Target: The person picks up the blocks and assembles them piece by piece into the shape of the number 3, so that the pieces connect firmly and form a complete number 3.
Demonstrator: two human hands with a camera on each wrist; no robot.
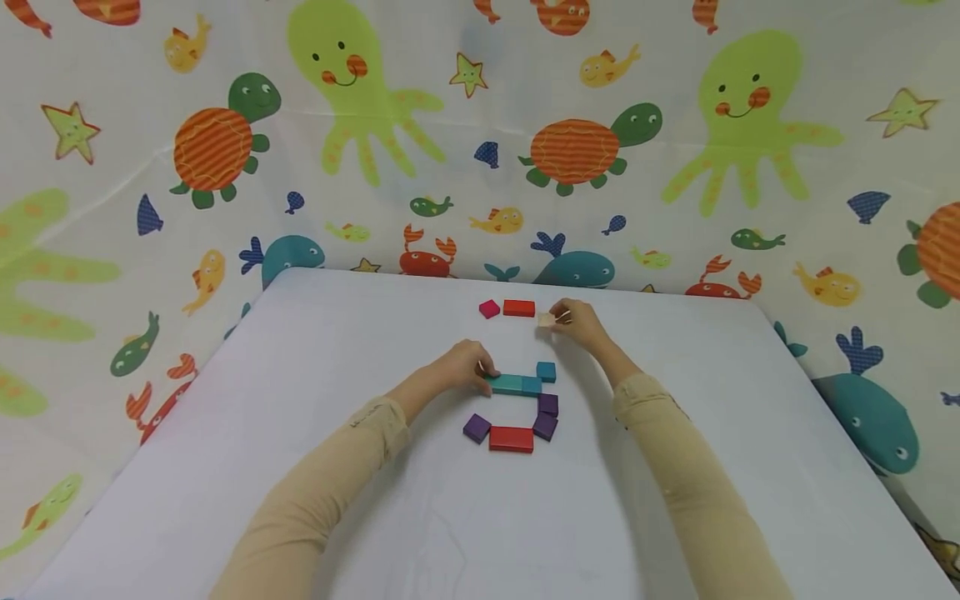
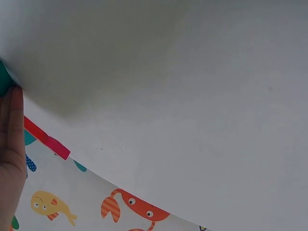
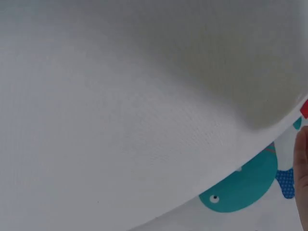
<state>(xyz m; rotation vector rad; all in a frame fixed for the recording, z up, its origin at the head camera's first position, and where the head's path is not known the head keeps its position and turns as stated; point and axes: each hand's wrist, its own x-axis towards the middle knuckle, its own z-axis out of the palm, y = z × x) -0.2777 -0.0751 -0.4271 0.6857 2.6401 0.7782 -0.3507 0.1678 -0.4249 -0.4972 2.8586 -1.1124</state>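
Note:
My left hand (image 1: 463, 367) pinches the left end of a long teal block (image 1: 506, 384), with thumb and fingers at its edges. In the left wrist view, part of a green-teal block (image 2: 5, 79) shows at the fingertips. A blue square block (image 1: 531, 386) adjoins the teal one, and another blue block (image 1: 546, 372) sits at its upper right corner. Farther back, my right hand (image 1: 579, 322) holds a pale cream block (image 1: 546, 320) between thumb and fingers, just right of a red-orange block (image 1: 519, 308). That cream block is out of sight in the right wrist view.
Two purple blocks (image 1: 548, 405) curve down on the right to a red block (image 1: 512, 439). Another purple block (image 1: 477, 428) touches its left end. A pink block (image 1: 489, 309) lies at the back. The white table (image 1: 187, 467) meets a sea-animal cloth (image 1: 465, 167).

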